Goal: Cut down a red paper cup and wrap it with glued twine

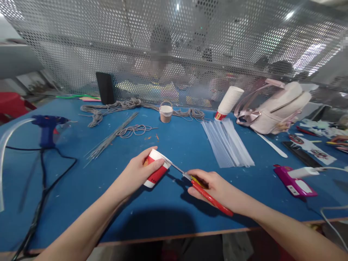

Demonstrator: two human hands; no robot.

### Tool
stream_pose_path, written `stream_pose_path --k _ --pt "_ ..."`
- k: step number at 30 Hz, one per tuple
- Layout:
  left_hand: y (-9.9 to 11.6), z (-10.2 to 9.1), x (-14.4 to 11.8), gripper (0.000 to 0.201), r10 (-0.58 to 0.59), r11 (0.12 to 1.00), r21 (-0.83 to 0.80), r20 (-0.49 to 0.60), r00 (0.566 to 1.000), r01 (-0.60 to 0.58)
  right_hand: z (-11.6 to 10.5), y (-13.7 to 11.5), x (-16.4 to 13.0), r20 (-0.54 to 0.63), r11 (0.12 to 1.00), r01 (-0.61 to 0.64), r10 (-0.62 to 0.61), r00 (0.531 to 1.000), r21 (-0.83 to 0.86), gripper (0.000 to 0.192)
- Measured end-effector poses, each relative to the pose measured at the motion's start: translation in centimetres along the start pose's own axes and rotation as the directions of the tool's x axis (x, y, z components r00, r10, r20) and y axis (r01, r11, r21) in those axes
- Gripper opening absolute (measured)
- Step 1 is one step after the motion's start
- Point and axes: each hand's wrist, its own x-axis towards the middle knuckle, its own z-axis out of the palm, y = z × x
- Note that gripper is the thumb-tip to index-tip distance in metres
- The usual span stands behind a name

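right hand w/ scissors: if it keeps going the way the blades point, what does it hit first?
The right hand aims its scissors up-left; the blade tips already meet the rim of the paper cup held by the left hand.

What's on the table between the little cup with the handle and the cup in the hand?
Mostly bare blue table. Between the small handled cup and the held paper cup, the head view shows only tiny orange scraps.

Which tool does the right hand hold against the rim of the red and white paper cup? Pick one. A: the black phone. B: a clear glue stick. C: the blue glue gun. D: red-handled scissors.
D: the right hand grips red-handled scissors, blades meeting the rim of the red and white paper cup, which the left hand holds tilted.
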Motion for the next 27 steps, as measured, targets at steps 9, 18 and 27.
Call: stream_pose_path --k 9,18,27 --pt "0.5 0.0 -0.5 0.078 0.070 0.974 0.217 -0.039 0.997 -0.060 0.4 -0.3 -0.8 -0.055 0.993 0.052 -0.058 0.997 -0.105 0.031" --pt "0.0 0.0 -0.7 0.078 0.079 0.987 0.142 0.003 0.997 -0.078 0.7 0.6 -1.2 -0.059 0.982 0.123 -0.133 0.989 -0.145 0.028" --pt "0.0 0.2 -0.9 0.075 0.045 0.998 0.037 0.040 0.998 -0.046 0.9 0.7 -1.1 -0.087 0.979 0.145 -0.158 0.984 -0.140 0.030"
